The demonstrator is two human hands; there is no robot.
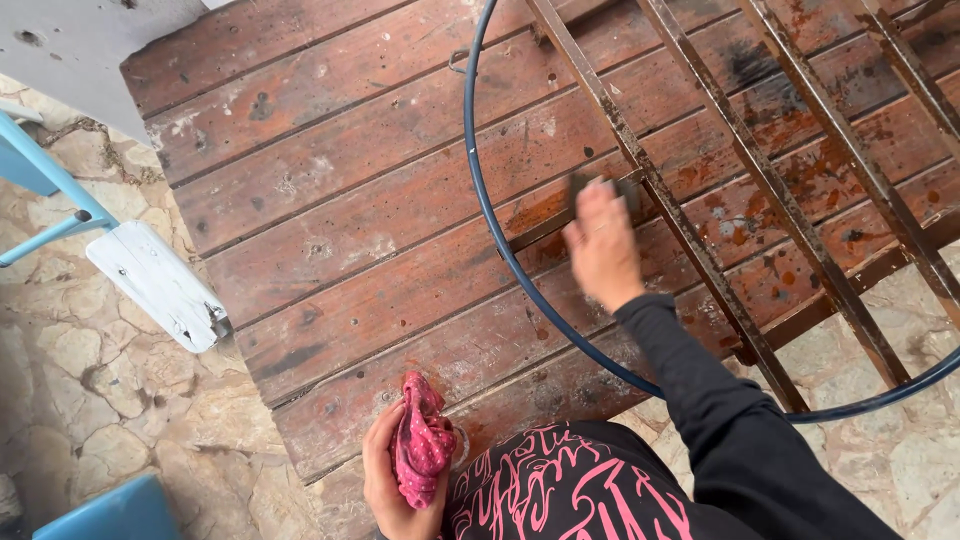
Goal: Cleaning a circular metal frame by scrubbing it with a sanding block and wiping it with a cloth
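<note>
Rubbing rusty metal grate [760, 170] over red wooden planks [350, 230]: right hand [603, 250] closed on small dark pad [580, 188], blurred. Left hand [385, 475] gripped pink rag [422, 445] at plank edge. Better: firm pressure, strokes along bar, avoid blue hose [480, 190].

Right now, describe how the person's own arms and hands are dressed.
The right hand is bare, with no glove; its arm wears a long black sleeve reaching to the wrist. The left hand is bare too, and no sleeve of its own shows in view. No jewellery can be made out.
</note>
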